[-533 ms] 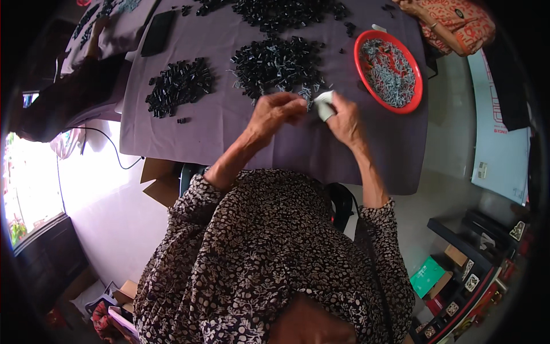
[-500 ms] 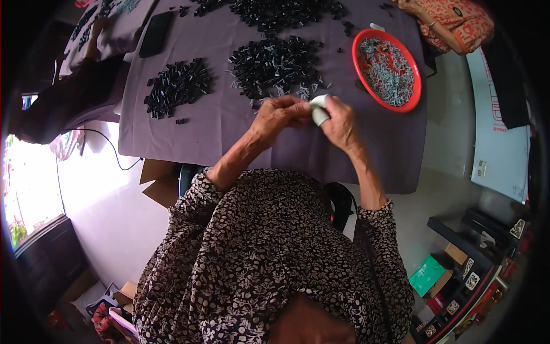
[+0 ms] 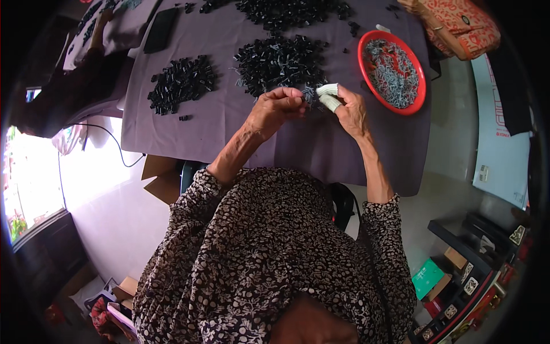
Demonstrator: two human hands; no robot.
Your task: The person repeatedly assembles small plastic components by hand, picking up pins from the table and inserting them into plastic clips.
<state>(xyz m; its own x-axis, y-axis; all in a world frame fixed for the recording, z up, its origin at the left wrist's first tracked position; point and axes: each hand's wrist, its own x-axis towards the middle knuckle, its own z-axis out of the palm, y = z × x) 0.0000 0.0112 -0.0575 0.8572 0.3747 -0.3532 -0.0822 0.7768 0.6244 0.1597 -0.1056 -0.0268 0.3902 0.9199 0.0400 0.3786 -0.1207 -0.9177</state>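
Note:
My left hand (image 3: 276, 110) is closed in a pinch above the near part of the table, and a small black piece (image 3: 300, 99) just shows at its fingertips. White finger covers (image 3: 328, 90) sit on the thumb and forefinger of my right hand (image 3: 350, 110). Those two fingers are apart, close to some loose grey pins (image 3: 310, 93), with nothing visible between them. Just beyond both hands lies a heap of small black pieces (image 3: 278, 60), with more grey pins along its near edge.
A smaller black heap (image 3: 182, 85) lies to the left, another heap (image 3: 286, 12) farther back. An orange-red basin (image 3: 422, 86) of grey pins stands at right on the purple tablecloth (image 3: 229, 135). A dark flat object (image 3: 160, 30) rests far left. Other people sit at far right and left.
My hands have come apart; before, their fingertips met. The right hand has shifted slightly right and its covered fingers have spread towards the loose pins. The view has moved slightly.

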